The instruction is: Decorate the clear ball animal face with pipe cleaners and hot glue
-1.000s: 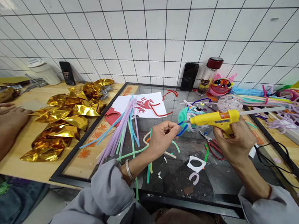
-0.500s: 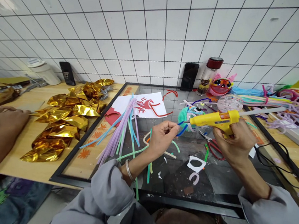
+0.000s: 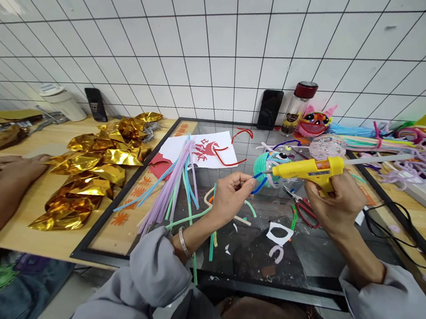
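My left hand (image 3: 235,192) pinches a bent blue pipe cleaner (image 3: 260,185) between thumb and fingertips. Wrapped round the handle of a yellow hot glue gun (image 3: 305,169), my right hand (image 3: 335,202) points its nozzle left, at the blue piece. A clear glue stick (image 3: 378,159) juts from the gun's back. Behind the nozzle sits a round turquoise pipe-cleaner figure (image 3: 261,163) with a googly eye, partly covered by the gun. Scissors with red handles (image 3: 306,213) lie below the gun. A white paper piece with an oval hole (image 3: 280,233) rests nearer to me.
Purple, blue and green pipe cleaners (image 3: 173,184) lie on white paper (image 3: 218,141) at left. Gold foil pieces (image 3: 86,185) sit beside another person's hands (image 3: 19,169). A phone (image 3: 269,109) and a bottle (image 3: 299,107) stand by the wall. A black cable (image 3: 390,234) runs at right.
The glue gun and my right hand have shifted very slightly to the right. My left hand stays in place. At far left, the other person's hands have moved a little.
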Demonstrator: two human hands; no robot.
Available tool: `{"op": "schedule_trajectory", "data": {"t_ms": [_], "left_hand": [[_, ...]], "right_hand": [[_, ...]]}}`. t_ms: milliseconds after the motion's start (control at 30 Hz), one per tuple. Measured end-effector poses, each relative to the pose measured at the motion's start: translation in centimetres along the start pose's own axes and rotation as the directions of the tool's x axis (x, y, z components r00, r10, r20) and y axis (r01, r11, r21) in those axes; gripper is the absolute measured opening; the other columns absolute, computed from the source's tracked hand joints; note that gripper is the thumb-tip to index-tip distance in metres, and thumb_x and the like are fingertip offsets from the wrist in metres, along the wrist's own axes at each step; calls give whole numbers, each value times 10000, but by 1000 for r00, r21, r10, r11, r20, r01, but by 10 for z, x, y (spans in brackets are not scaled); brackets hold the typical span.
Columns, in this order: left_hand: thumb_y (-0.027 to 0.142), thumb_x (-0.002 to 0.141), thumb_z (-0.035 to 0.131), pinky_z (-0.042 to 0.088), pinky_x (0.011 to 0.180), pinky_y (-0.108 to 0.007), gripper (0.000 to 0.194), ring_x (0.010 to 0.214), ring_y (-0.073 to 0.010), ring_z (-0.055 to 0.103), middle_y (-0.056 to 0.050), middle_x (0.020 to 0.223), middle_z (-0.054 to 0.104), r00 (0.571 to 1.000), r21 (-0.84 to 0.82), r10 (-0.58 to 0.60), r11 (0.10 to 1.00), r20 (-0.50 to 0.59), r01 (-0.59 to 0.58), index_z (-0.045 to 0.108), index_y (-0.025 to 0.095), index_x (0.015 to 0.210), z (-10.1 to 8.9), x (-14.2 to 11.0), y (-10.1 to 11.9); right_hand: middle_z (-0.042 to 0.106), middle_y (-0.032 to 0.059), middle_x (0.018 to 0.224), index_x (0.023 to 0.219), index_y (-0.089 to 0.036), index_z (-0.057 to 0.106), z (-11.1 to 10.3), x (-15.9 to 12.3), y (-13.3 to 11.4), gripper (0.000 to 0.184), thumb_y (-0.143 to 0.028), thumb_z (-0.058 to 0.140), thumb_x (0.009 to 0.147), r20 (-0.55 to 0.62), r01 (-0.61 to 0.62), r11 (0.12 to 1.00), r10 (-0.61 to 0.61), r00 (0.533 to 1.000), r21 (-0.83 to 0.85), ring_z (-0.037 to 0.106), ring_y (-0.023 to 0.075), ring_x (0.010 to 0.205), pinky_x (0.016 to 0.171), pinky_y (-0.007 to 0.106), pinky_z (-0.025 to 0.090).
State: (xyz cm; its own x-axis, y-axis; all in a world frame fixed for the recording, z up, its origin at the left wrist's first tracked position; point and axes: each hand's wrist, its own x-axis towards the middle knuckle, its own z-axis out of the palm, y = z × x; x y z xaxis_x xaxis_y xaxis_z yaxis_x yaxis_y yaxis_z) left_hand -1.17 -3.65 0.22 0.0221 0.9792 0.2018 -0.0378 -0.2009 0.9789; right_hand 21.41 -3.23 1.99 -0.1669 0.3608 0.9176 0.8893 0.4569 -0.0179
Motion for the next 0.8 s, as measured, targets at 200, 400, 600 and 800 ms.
{"op": "schedule_trajectory", "data": {"t_ms": [200, 400, 600, 800], "left_hand": [[351, 792, 642, 526, 498, -199, 211, 534, -86, 555, 24, 596, 597, 1000, -3, 15, 1000, -8, -15, 655, 144, 752, 1, 1, -1], [339, 794, 637, 532, 506, -202, 199, 540, -90, 572, 26, 595, 596, 1000, -7, 10, 1000, -5, -10, 653, 146, 750, 1, 1, -1], [346, 788, 638, 533, 501, -204, 202, 552, -97, 585, 26, 596, 592, 1000, -14, -10, 1000, -5, 9, 656, 148, 758, 1, 0, 2], [349, 771, 659, 529, 500, -201, 207, 537, -87, 560, 23, 596, 597, 1000, -36, 0, 999, -8, -1, 658, 144, 744, 1, 2, 0]], "right_hand": [[446, -36, 662, 705, -255, 369, 0, -1, -3, 314, -114, 640, 778, 9, 53, 999, -53, 999, -4, 438, 131, 596, 527, 288, 281], [419, -42, 640, 707, -257, 366, 1, -2, 0, 310, -127, 632, 798, 13, 30, 999, -30, 999, -12, 440, 133, 582, 530, 280, 304], [430, -40, 634, 703, -257, 376, -1, 0, -1, 283, -145, 616, 803, 2, 1, 1000, -1, 1000, -31, 431, 132, 568, 528, 280, 303], [460, -26, 630, 694, -257, 385, 0, -1, -4, 249, -170, 593, 800, 56, -28, 999, 29, 998, -20, 433, 140, 577, 537, 295, 291]]}}
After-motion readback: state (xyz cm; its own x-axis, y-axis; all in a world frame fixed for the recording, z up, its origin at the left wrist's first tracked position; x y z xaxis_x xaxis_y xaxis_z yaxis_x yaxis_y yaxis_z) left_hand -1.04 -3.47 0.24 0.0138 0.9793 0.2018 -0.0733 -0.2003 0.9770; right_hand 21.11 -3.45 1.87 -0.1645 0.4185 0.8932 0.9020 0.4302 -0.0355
